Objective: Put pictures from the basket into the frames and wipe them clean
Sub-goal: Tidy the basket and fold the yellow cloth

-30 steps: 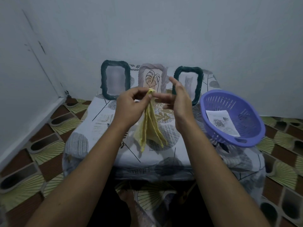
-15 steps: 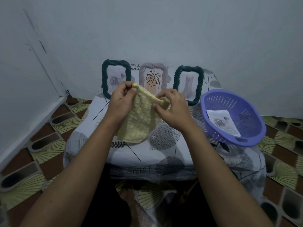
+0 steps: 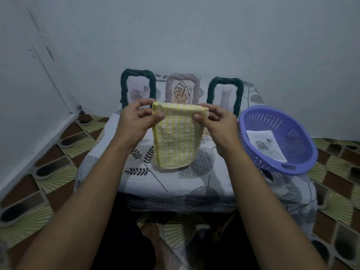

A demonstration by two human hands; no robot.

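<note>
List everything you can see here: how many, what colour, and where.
Rope-edged picture frames: two, dark green, standing at the table's back.
Rope-edged frame with leaf drawing: one, pale mauve, between the green ones.
Slotted plastic basket: one, purple, at the table's right edge.
Printed paper picture: one, white and grey, inside the basket.
Cloth-covered table: one, white with dark leaf print, centre.
Tiled floor: brown and green, around the table.
Checked cloth: one, yellow and white, held up over the table.
Hands: two, left hand and right hand each pinching a top corner of the cloth.
</note>
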